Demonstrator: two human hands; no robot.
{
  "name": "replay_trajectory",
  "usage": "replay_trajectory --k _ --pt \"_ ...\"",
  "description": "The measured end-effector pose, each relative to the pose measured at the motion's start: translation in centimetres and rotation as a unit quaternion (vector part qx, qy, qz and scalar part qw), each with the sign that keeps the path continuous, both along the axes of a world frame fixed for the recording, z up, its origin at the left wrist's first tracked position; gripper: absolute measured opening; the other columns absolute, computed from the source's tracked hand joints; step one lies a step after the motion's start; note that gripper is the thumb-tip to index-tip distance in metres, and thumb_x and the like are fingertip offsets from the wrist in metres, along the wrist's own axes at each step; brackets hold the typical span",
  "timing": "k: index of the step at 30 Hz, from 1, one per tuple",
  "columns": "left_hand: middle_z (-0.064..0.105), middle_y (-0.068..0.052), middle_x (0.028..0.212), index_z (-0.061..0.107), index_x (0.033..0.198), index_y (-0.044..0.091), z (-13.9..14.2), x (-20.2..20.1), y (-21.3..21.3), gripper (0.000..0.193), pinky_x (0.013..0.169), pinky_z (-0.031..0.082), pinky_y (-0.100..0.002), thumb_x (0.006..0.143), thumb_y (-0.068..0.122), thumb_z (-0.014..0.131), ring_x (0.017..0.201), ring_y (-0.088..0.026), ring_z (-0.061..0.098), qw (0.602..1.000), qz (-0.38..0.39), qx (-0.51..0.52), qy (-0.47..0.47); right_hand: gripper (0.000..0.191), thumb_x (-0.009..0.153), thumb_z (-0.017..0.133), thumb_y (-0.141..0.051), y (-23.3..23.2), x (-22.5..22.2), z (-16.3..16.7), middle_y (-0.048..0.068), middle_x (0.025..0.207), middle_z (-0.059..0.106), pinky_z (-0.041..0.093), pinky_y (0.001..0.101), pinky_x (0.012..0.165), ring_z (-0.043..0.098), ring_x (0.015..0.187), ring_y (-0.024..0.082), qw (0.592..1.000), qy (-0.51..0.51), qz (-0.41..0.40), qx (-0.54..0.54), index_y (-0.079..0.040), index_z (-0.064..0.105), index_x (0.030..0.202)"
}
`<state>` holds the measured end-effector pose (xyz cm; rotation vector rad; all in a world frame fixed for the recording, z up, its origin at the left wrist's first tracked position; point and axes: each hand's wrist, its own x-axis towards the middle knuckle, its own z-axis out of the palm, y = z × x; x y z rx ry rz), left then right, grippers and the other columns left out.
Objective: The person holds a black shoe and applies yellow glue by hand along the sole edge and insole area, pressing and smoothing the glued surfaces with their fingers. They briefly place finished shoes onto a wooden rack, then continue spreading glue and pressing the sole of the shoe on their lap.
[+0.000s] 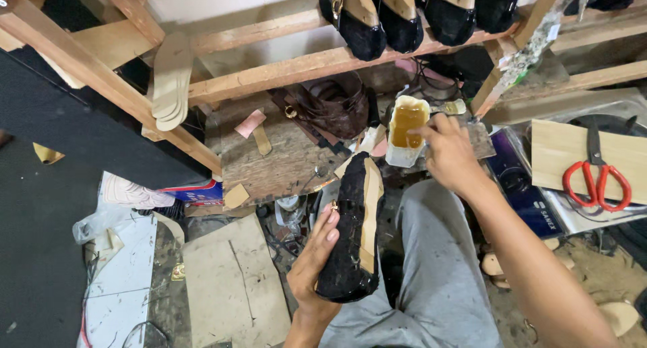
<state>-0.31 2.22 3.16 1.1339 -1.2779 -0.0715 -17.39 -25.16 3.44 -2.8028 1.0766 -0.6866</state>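
**Head view: shoe upper in the left hand, right hand at the glue pot**

Head camera shows me the black shoe (352,233) held in the left hand (315,264), above my grey trouser leg (438,267). The fingers are closed around its left side, and the tan insole strip faces up. The long axis of the shoe runs almost straight away from me, with the far tip pointing toward the glue container (406,129).

This white container, with amber glue inside, stands just beyond the far tip of the shoe, on the edge of the wooden bench (269,159). My right hand (450,152) is at the right side of the container, fingers bent and pinched. They seem to hold something small at the rim, but I cannot tell what it is. So the right hand is the nearer one to the glue, and the shoe lies down and to the left of it.

Farther out, red-handled scissors (596,179) lie on a wooden board at the right. Black shoes (404,14) stand in a row on the wooden rack above.
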Motion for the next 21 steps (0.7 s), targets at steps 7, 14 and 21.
replay_trajectory --k 7,14,21 --pt "0.062 -0.023 0.144 0.058 0.139 0.004 -0.8 0.4 -0.7 0.055 0.122 0.044 -0.052 0.087 -0.002 0.077 0.143 -0.044 0.056 1.0 -0.001 0.011 0.019 0.035 0.077 0.069 -0.004 -3.6 1.4 -4.5 0.013 0.106 0.057 0.036 0.0511 0.091 0.05 0.108 0.035 0.988 0.117 -0.007 -0.099 -0.022 0.081 0.105" --pt "0.062 -0.023 0.145 0.059 0.138 0.004 -1.2 0.3 -1.6 0.054 0.123 0.043 -0.054 0.087 -0.001 0.078 0.144 -0.044 0.056 1.0 -0.013 -0.002 0.017 0.025 0.076 0.06 0.005 2.4 0.4 1.7 0.007 0.103 0.06 0.04 0.0447 0.091 0.055 0.111 0.03 0.997 -0.021 0.018 0.071 -0.011 0.075 0.088" --pt "0.063 -0.022 0.142 0.06 0.134 0.004 -0.7 -0.6 -2.1 0.05 0.124 0.044 -0.056 0.089 0.004 0.081 0.142 -0.044 0.056 0.999 -0.028 -0.015 -0.019 0.059 0.1 0.046 -0.039 16.9 -2.2 5.4 0.012 0.108 0.05 0.036 0.0431 0.11 0.048 0.109 0.026 0.918 -0.277 0.216 0.184 0.007 0.067 0.129"
